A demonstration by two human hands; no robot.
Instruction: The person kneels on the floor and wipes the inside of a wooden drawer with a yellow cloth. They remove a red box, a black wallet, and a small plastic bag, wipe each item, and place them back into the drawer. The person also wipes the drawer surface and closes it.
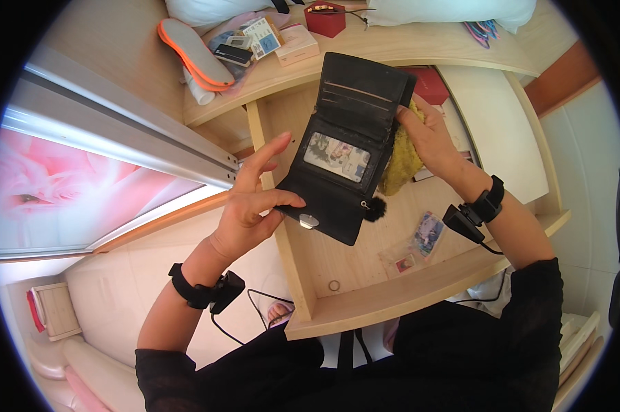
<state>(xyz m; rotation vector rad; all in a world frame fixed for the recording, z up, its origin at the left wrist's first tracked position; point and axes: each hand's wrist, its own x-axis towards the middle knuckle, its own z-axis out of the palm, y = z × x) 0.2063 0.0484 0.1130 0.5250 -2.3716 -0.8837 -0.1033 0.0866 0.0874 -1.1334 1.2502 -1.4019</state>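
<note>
A black trifold wallet (336,123) hangs unfolded above a pulled-out wooden drawer (330,273). Card slots line its upper panel, a clear window with a picture (337,156) fills the middle, and the lower flap carries a metal clasp (308,221). From its side dangles a black pompom (376,208). My left hand (253,206) pinches the lower flap's left edge between thumb and fingers, the index finger raised. At the right edge, my right hand (431,136) grips the wallet together with a yellow-green cloth (403,154). Its fingertips are partly hidden behind the wallet.
Inside the drawer lie a ring (333,285), small plastic packets (427,234), a red box (427,85) and a white board (505,129). The shelf (258,85) behind holds orange-edged insoles (194,54), a pale box (297,45) and a red hexagonal box (325,20). A sliding door (109,129) stands left.
</note>
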